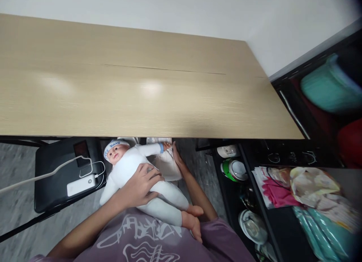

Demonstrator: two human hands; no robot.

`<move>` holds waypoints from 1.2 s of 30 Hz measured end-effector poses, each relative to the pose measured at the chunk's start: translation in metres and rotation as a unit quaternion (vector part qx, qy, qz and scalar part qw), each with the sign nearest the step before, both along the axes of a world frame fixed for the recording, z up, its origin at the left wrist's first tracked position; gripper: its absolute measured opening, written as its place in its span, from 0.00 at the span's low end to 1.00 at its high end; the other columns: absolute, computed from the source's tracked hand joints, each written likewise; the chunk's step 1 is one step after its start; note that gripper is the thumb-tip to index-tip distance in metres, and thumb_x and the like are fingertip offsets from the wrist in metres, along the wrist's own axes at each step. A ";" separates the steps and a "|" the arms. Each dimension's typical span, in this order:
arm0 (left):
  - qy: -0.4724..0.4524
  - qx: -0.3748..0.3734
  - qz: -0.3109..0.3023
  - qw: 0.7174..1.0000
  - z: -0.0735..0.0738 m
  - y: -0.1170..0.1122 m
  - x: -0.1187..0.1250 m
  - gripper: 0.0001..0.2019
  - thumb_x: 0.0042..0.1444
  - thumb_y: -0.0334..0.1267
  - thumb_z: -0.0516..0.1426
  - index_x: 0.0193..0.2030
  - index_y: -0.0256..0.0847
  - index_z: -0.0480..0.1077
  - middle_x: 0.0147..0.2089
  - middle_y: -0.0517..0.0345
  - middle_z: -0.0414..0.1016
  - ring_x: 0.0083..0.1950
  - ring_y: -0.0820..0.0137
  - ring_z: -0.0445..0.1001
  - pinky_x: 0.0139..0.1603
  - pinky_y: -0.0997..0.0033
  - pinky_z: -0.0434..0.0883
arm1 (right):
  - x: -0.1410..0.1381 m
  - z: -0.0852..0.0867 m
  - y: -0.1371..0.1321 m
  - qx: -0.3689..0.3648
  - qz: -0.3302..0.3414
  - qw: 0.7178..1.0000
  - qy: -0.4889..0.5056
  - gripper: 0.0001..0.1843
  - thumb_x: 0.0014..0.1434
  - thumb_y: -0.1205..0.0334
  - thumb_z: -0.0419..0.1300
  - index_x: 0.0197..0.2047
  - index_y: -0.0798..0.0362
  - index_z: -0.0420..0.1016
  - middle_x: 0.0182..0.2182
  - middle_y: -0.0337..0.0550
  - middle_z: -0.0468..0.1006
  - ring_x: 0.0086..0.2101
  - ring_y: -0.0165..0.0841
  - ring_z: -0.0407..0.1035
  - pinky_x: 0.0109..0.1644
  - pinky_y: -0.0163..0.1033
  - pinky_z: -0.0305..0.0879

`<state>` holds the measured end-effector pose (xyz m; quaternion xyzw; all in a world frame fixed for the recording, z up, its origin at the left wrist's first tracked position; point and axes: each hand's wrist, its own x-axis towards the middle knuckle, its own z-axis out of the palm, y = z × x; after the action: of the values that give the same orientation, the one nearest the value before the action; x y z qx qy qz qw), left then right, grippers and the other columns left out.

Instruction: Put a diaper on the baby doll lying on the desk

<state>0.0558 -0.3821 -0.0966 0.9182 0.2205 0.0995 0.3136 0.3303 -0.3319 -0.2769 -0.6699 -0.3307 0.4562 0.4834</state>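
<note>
A baby doll (132, 167) in a white suit and a white cap with blue letters lies across my lap, head toward the left, bare feet toward my right. My left hand (143, 186) rests on the doll's belly with fingers curled over it, holding it. My right hand (177, 156) reaches under the edge of the wooden table (135, 96), flat against a white cloth (166, 165) beside the doll's raised arm. The right fingertips are partly hidden by the table edge.
A black chair (56, 175) at the left carries a white power bank (82, 184) with cables. At the right a black shelf rack (254, 179) holds bowls, a green-lidded pot (233, 169), pink and teal cloths (319, 224). White wall behind the table.
</note>
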 end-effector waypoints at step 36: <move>-0.081 -0.263 0.520 0.808 -0.045 -0.091 -0.151 0.39 0.58 0.59 0.73 0.70 0.46 0.68 0.67 0.40 0.84 0.66 0.42 0.85 0.66 0.38 0.84 | -0.081 0.246 -0.008 0.264 0.460 0.687 -0.497 0.18 0.80 0.61 0.63 0.69 0.50 0.75 0.55 0.50 0.83 0.54 0.47 0.76 0.55 0.48 0.69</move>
<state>-0.0954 -0.4728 -0.1416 0.5368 0.6568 0.2600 0.4613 0.2496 -0.3394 -0.0307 -0.4071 -0.8959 0.1156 0.1350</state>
